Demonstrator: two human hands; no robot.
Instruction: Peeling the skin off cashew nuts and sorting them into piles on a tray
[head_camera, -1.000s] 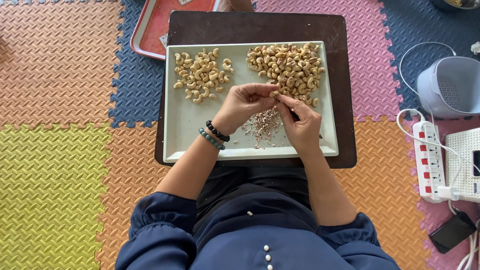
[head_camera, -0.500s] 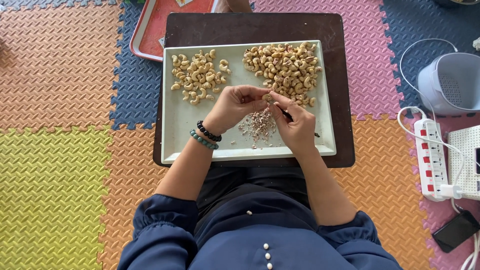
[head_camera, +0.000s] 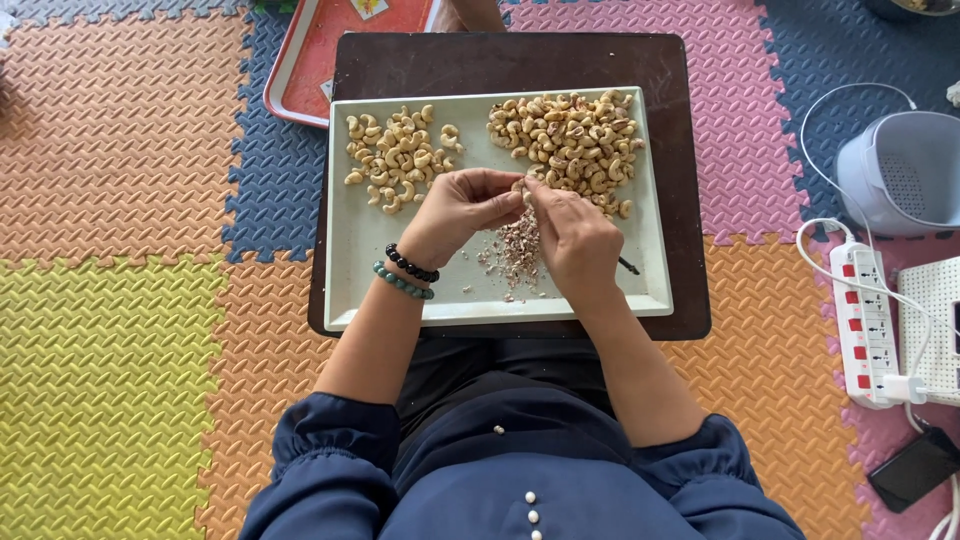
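Note:
A white tray (head_camera: 360, 250) lies on a dark brown board (head_camera: 500, 60) in front of my lap. My left hand (head_camera: 455, 210), with two bead bracelets on its wrist, pinches a single cashew (head_camera: 520, 190) over the tray's middle. My right hand (head_camera: 575, 240) meets it at the nut, fingers curled around a small dark tool whose end (head_camera: 628, 265) pokes out below the palm. A pile of pale peeled cashews (head_camera: 400, 155) sits at the tray's back left. A larger pile of brownish cashews (head_camera: 570, 135) sits at the back right. Skin scraps (head_camera: 515, 250) lie beneath my hands.
A red tray (head_camera: 320, 60) pokes out behind the board at the left. On the right lie a grey basket (head_camera: 900, 170), a white power strip (head_camera: 865, 320) with cables, a white device (head_camera: 940, 310) and a dark phone (head_camera: 912, 468). Coloured foam mats (head_camera: 120, 300) cover the floor.
Both hands have drifted slightly left and stay joined at the nut. My right hand has turned over it, hiding more of the dark tool.

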